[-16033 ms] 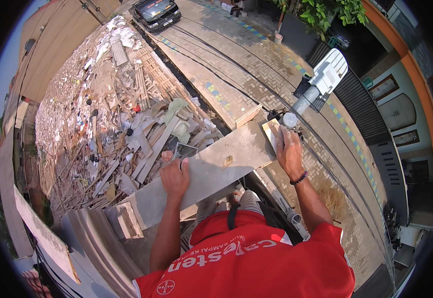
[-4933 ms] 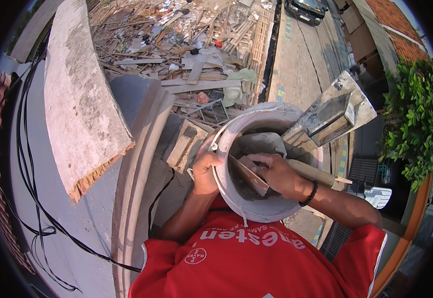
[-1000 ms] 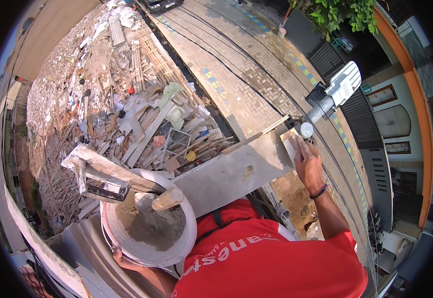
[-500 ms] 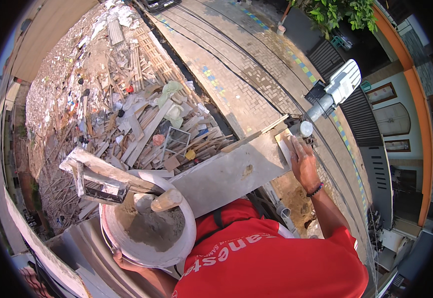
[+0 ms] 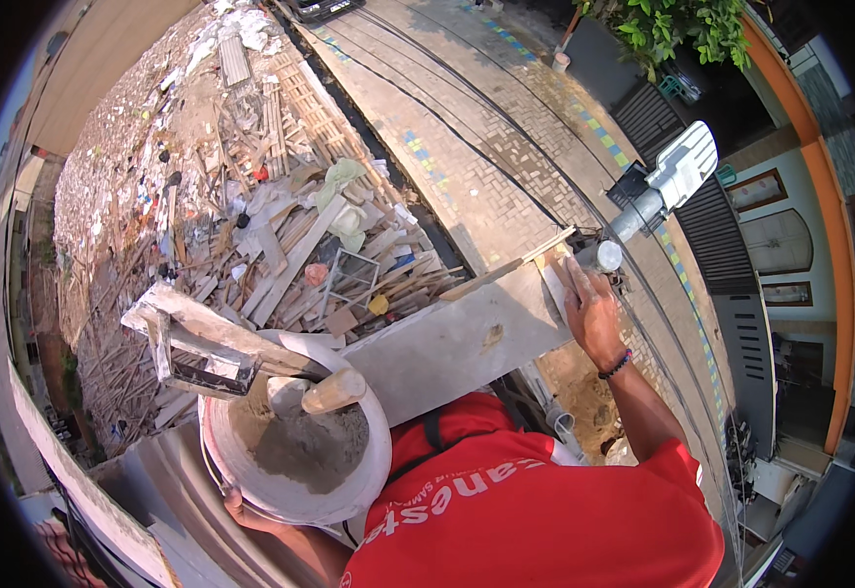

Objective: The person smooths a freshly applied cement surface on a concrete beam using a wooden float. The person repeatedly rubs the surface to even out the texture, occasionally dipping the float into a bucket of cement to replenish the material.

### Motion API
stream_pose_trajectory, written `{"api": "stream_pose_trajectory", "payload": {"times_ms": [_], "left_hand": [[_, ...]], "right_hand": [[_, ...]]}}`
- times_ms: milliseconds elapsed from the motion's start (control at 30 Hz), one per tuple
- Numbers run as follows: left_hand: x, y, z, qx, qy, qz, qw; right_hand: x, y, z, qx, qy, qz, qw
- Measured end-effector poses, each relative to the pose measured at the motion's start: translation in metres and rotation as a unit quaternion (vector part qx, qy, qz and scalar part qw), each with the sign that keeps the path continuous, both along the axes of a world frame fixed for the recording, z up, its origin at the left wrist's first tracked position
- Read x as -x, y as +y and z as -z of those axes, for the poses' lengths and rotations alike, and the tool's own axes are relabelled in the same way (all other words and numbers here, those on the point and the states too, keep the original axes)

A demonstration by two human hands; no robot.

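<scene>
My left hand [image 5: 241, 510] is at the lower left side of a whitish bucket [image 5: 374, 461], closed on it; part of the fingers is hidden. Grey wet mortar [image 5: 310, 446] fills the bucket's lower part. A trowel's wooden handle [image 5: 334, 390] sticks up from it, and a mortar-crusted wooden float [image 5: 212, 343] with a frame-like grip lies across the rim. At the right end of a smooth grey wall top [image 5: 447, 338], my right hand [image 5: 594, 318] rests with fingers stretched out, touching a thin pale board [image 5: 551, 284] at the edge.
A street lamp [image 5: 673, 176] on a pole stands just past the wall's end, with cables [image 5: 506, 118] running by. Below lies a heap of scrap wood [image 5: 290, 255]. A paved lane [image 5: 467, 167] runs beyond. A grey pipe [image 5: 562, 423] is beneath the wall.
My right hand has shifted slightly left along the wall's end, with its fingers still at the pale board. The left hand and bucket stay nearly the same.
</scene>
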State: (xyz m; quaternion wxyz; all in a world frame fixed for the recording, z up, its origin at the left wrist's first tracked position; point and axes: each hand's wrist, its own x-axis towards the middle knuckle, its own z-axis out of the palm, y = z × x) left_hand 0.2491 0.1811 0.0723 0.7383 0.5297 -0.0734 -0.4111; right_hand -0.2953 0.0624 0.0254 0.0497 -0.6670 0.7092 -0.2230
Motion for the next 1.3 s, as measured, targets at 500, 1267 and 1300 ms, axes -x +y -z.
{"api": "stream_pose_trajectory", "payload": {"times_ms": [500,1267,1300], "left_hand": [[0.001,-0.002,-0.003,-0.014,-0.009,-0.013,1.000],[0.012,-0.005,-0.013,-0.062,-0.066,-0.052,0.995],[0.013,-0.006,-0.012,-0.069,-0.068,-0.058,0.994]], "right_hand": [[-0.013,0.008,-0.003,-0.034,-0.022,0.001,0.999],[0.004,0.049,-0.021,-0.075,-0.006,-0.015,0.997],[0.005,0.053,-0.024,-0.085,-0.009,-0.012,0.996]]}}
